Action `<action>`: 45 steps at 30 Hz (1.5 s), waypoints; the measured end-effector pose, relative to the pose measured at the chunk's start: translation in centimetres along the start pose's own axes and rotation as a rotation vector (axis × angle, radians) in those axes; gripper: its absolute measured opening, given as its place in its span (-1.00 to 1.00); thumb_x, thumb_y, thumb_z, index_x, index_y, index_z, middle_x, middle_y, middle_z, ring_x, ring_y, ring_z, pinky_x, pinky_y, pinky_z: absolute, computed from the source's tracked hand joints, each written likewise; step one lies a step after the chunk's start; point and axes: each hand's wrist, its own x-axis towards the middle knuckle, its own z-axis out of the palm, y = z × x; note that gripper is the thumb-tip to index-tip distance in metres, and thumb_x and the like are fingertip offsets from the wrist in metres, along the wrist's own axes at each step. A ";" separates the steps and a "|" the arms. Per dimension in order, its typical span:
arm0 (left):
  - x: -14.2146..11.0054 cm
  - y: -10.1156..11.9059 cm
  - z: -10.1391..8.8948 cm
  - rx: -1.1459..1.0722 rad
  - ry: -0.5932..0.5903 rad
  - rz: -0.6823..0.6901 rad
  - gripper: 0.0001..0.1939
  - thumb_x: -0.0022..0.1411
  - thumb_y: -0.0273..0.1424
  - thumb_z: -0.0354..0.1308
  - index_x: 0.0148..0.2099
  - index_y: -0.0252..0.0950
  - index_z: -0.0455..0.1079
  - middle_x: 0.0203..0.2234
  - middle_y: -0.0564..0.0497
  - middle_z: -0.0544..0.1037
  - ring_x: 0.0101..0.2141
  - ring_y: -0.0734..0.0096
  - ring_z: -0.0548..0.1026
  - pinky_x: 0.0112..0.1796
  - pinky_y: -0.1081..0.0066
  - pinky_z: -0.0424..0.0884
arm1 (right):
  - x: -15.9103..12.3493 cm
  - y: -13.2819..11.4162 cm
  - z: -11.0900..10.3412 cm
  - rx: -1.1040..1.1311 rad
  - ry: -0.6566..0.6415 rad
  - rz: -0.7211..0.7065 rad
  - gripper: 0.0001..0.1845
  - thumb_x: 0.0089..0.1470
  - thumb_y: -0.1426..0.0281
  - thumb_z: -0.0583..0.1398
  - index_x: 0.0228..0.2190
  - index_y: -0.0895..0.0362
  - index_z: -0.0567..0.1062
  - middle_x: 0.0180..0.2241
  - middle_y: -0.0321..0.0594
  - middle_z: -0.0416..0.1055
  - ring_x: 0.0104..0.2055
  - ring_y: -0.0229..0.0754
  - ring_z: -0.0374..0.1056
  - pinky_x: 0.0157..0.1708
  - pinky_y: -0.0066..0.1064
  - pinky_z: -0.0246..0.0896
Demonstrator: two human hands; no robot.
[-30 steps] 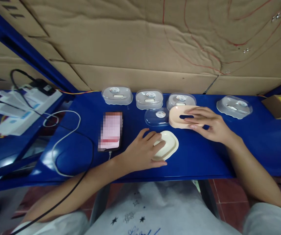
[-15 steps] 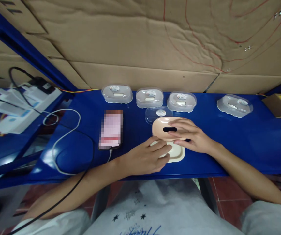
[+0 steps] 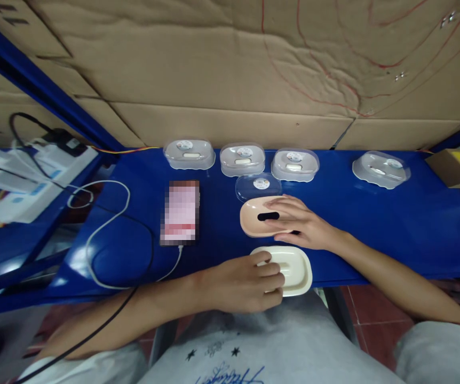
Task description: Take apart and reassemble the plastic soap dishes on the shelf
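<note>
My left hand (image 3: pixel 250 282) is closed on the left end of a cream oval tray (image 3: pixel 300 272), fingers curled over it. The tray is shallow with a raised rim and overhangs the table's front edge. My right hand (image 3: pixel 306 223) grips the right half of a peach oval plastic piece (image 3: pixel 250 216) with a long slot in its middle, just beyond the tray. Fingers lie across its top; the thumb is at its near side. Behind it lies a clear oval lid (image 3: pixel 250 186) with a round sticker.
Clear-lidded oval boxes stand along the back: one at left (image 3: pixel 190 162), two in the middle (image 3: pixel 242 168) (image 3: pixel 295 173), one at right (image 3: pixel 380 176). A phone (image 3: pixel 180 213) on a white cable (image 3: pixel 181 258) lies left. A power strip (image 3: pixel 17 208) and carton (image 3: pixel 450 168) flank the table (image 3: pixel 374 224).
The peach piece has moved left and toward me with my right hand, uncovering the box behind. My left hand has drawn the cream tray toward the front edge and slightly right.
</note>
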 end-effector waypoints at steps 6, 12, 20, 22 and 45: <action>-0.4 -0.8 0.2 -0.089 -0.012 -0.098 -0.84 0.44 -0.23 0.26 -0.15 -0.20 0.55 -0.24 -0.04 0.62 -0.19 0.21 0.49 -0.03 0.18 0.35 | -0.2 -0.5 -0.2 -0.106 -0.092 0.075 -0.43 0.39 0.25 0.24 0.37 -0.15 0.35 0.43 -0.14 0.28 0.52 0.09 0.10 0.48 0.28 -0.19; -1.3 -3.0 -1.9 -0.120 0.193 -0.506 -0.66 0.47 -0.26 0.17 0.22 -0.20 0.39 0.09 -0.17 0.56 0.11 0.06 0.49 0.11 0.09 0.38 | -0.7 -2.9 -3.7 -0.099 -0.080 -0.011 -0.55 0.39 0.16 0.25 0.19 0.10 0.48 0.05 -0.09 0.62 0.12 -0.01 0.51 0.10 -0.10 0.36; -1.3 -2.9 -1.9 -0.116 0.120 -0.521 -0.62 0.48 -0.08 0.13 0.14 -0.24 0.41 -0.01 -0.15 0.61 0.03 0.09 0.57 0.06 0.12 0.45 | -0.6 -4.4 -2.6 -0.224 -0.083 0.046 -0.56 0.40 0.14 0.22 0.18 0.06 0.51 0.16 -0.03 0.55 0.21 0.08 0.44 0.16 -0.04 0.35; -1.1 -2.2 -1.0 -0.119 0.042 -0.404 -0.43 0.43 0.07 0.16 0.19 -0.30 0.41 0.07 -0.23 0.60 0.08 -0.01 0.54 0.14 0.04 0.39 | -0.6 -3.8 -2.0 -0.222 -0.059 0.099 -0.51 0.42 0.21 0.20 0.30 0.00 0.41 0.32 -0.06 0.42 0.37 0.10 0.30 0.30 0.02 0.26; -1.3 -3.5 -1.2 -0.681 0.180 -0.742 -0.20 0.09 -0.07 0.54 0.28 -0.10 0.32 0.28 -0.23 0.34 0.29 -0.13 0.38 0.26 -0.08 0.37 | -1.3 -1.0 -4.9 -0.071 0.478 0.278 -0.57 0.28 0.03 0.30 0.07 -0.04 0.54 0.16 -0.03 0.48 0.22 0.20 0.44 0.21 0.13 0.39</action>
